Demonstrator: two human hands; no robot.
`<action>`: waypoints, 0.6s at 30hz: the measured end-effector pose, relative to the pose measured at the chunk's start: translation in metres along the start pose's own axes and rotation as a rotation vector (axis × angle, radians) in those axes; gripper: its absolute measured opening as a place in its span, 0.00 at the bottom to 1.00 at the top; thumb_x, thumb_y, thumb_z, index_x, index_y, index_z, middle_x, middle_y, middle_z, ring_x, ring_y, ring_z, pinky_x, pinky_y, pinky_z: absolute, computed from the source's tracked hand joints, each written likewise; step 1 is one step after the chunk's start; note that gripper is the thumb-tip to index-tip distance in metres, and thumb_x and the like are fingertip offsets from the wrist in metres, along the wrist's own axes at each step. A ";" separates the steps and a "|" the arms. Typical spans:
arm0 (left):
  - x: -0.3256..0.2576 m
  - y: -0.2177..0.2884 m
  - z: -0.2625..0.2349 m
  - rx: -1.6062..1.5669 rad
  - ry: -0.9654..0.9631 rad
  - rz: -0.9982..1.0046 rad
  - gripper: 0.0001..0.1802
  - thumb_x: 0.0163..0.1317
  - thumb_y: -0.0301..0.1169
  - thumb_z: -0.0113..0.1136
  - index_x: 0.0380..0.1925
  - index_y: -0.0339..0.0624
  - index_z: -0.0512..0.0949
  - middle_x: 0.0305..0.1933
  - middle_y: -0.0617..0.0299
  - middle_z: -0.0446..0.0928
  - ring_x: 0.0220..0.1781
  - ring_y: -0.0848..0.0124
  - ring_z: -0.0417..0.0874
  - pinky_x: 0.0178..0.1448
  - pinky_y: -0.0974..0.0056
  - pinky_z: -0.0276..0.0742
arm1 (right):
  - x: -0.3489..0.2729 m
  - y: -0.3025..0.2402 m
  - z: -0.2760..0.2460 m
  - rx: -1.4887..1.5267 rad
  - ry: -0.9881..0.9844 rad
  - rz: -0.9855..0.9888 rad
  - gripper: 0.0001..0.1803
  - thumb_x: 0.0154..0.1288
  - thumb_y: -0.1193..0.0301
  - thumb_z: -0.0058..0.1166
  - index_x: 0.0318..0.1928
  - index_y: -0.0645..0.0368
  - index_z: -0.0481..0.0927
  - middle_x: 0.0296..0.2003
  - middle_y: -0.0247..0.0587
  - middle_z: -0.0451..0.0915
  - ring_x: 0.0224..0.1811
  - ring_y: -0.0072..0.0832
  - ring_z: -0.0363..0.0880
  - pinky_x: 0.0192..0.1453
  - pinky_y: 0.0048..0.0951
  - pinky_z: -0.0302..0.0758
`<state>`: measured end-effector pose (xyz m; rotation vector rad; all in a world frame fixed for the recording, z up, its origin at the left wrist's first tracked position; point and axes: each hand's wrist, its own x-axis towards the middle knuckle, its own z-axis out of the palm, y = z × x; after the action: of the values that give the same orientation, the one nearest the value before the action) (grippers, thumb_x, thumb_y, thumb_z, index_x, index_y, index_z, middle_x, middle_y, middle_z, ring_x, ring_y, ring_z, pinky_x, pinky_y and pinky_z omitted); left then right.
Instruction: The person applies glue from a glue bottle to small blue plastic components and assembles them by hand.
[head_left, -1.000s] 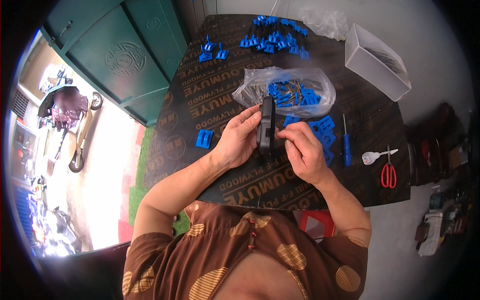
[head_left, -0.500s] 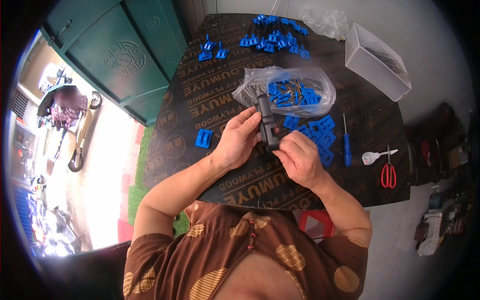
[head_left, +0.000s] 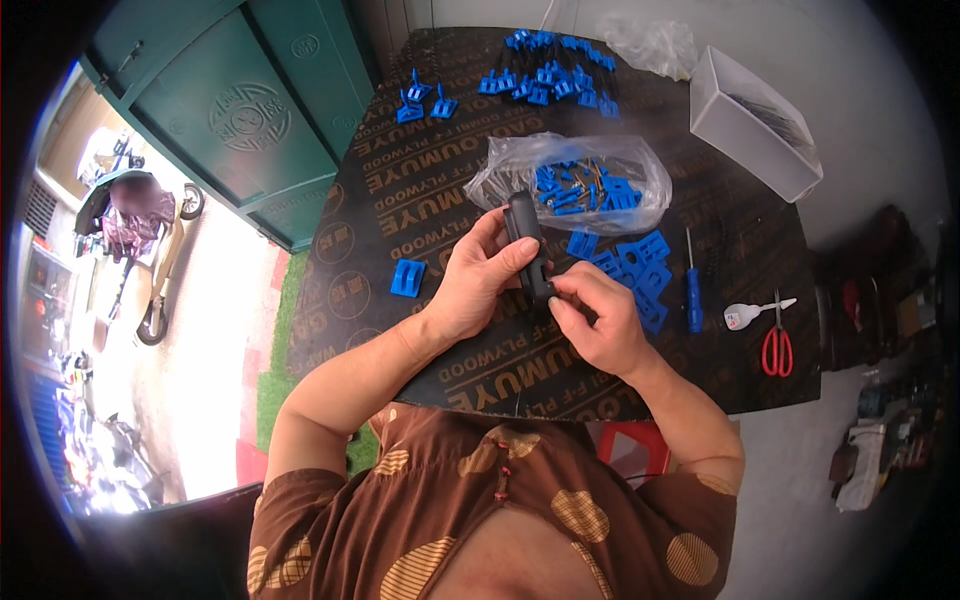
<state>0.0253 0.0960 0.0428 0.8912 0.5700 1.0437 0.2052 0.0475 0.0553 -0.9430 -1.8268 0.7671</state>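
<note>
My left hand grips a long black plastic part, thumb across its front. It is held tilted above the near middle of the table. At the lower end of this part, the thumb and forefinger of my right hand are pinched together and touch it. Whether they hold a small piece there is hidden. Just beyond lies a clear plastic bag with blue plastic pieces and screws. Several flat blue plastic parts lie beside my right hand, and a single blue piece sits left of my left hand.
On the dark plywood table, blue pieces with black stems cluster at the back. A blue screwdriver, a white nozzle-tipped bottle and red-handled scissors lie right. A white box stands back right; a green door is left.
The black part has turned in my left hand, so its notched side no longer faces up. My left thumb has slid lower along it. The right fingers stay at its lower end.
</note>
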 end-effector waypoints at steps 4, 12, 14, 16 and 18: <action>0.001 -0.003 0.001 0.033 0.003 0.034 0.27 0.62 0.31 0.61 0.58 0.39 0.62 0.47 0.56 0.75 0.46 0.66 0.80 0.51 0.62 0.79 | -0.002 0.003 0.001 0.172 0.003 0.118 0.05 0.62 0.77 0.52 0.37 0.67 0.75 0.28 0.35 0.72 0.26 0.18 0.69 0.30 0.20 0.66; -0.001 -0.008 0.001 0.166 0.048 0.147 0.37 0.61 0.29 0.62 0.65 0.37 0.53 0.49 0.54 0.74 0.47 0.66 0.79 0.53 0.63 0.78 | -0.003 0.003 0.000 0.322 -0.030 0.264 0.05 0.65 0.74 0.51 0.34 0.64 0.75 0.25 0.27 0.69 0.27 0.13 0.64 0.30 0.17 0.63; -0.002 -0.007 0.002 0.176 0.044 0.152 0.37 0.61 0.29 0.62 0.66 0.36 0.52 0.49 0.54 0.73 0.47 0.66 0.78 0.53 0.62 0.77 | -0.003 0.004 -0.001 0.337 -0.038 0.269 0.06 0.65 0.73 0.51 0.33 0.63 0.75 0.24 0.26 0.69 0.26 0.12 0.64 0.30 0.17 0.62; -0.003 -0.007 0.003 0.185 0.039 0.156 0.38 0.61 0.28 0.62 0.66 0.36 0.51 0.49 0.54 0.73 0.48 0.66 0.78 0.54 0.62 0.77 | -0.004 0.005 -0.001 0.335 -0.042 0.258 0.07 0.65 0.72 0.51 0.32 0.63 0.74 0.23 0.26 0.68 0.26 0.12 0.63 0.29 0.18 0.61; -0.003 -0.008 0.003 0.194 0.043 0.162 0.39 0.61 0.28 0.62 0.66 0.36 0.50 0.50 0.54 0.73 0.48 0.66 0.78 0.55 0.62 0.76 | -0.004 0.007 -0.001 0.333 -0.047 0.259 0.07 0.65 0.72 0.51 0.31 0.63 0.74 0.23 0.25 0.68 0.26 0.12 0.63 0.29 0.18 0.61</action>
<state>0.0302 0.0901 0.0379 1.1017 0.6511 1.1694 0.2091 0.0476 0.0484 -0.9541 -1.5668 1.2206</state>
